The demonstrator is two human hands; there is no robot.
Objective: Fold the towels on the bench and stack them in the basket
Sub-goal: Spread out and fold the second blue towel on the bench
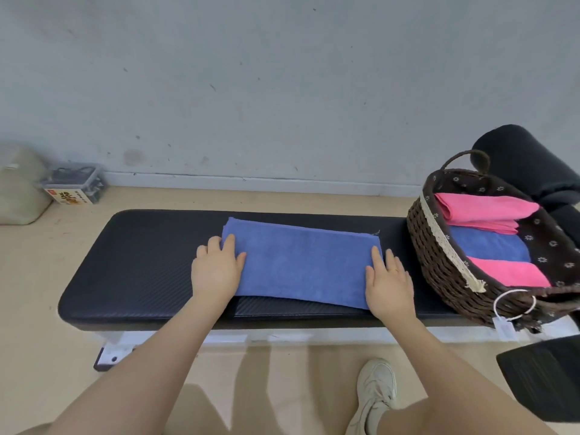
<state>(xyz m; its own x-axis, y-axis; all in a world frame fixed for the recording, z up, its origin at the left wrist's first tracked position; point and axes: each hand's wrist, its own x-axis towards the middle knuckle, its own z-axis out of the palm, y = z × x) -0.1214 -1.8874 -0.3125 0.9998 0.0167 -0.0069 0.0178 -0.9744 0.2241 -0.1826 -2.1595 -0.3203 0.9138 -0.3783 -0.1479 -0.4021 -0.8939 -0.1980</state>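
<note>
At left of the frame a clear plastic box (75,183) on the floor bears an orange label with characters too blurred to read. Mid-frame, a folded blue terry towel (301,262) lies flat on the black padded worktop (141,265). The left hand (216,268) and right hand (389,281) rest flat at its two ends, fingers straight. At right, a dark woven wicker basket (439,262) holds folded pink and blue towels (489,233)

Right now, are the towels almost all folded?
Nearly. Three folded towels, pink, blue and pink, already lie in the basket. Both hands, left and right, press a half-folded blue towel on the bench. It still needs folding and stacking.
</note>
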